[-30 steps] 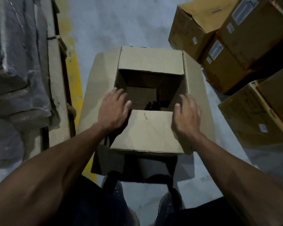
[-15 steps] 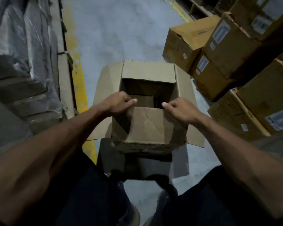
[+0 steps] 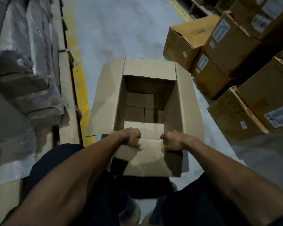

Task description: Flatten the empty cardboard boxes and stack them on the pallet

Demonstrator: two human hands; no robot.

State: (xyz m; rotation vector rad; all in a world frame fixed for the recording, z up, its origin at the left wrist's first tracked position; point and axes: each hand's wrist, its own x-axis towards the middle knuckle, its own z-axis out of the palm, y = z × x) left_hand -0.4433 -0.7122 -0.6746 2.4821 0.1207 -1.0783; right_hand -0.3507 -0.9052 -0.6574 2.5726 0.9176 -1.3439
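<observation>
An open brown cardboard box stands on the grey floor right in front of me, its four top flaps spread outward. Inside, the bottom flaps show and nothing else is visible. My left hand grips the left part of the box's near top edge, fingers curled over it. My right hand grips the right part of the same edge. The near flap hangs down toward my legs between my hands.
Sealed, labelled cartons are stacked along the right. Plastic-wrapped goods sit on a wooden pallet along the left, beside a yellow floor line. Grey floor stretches ahead beyond the box. My shoes show below.
My hands went from lying flat on the side flaps to gripping the near flap, then pulled it back and down. The box mouth now stands fully open.
</observation>
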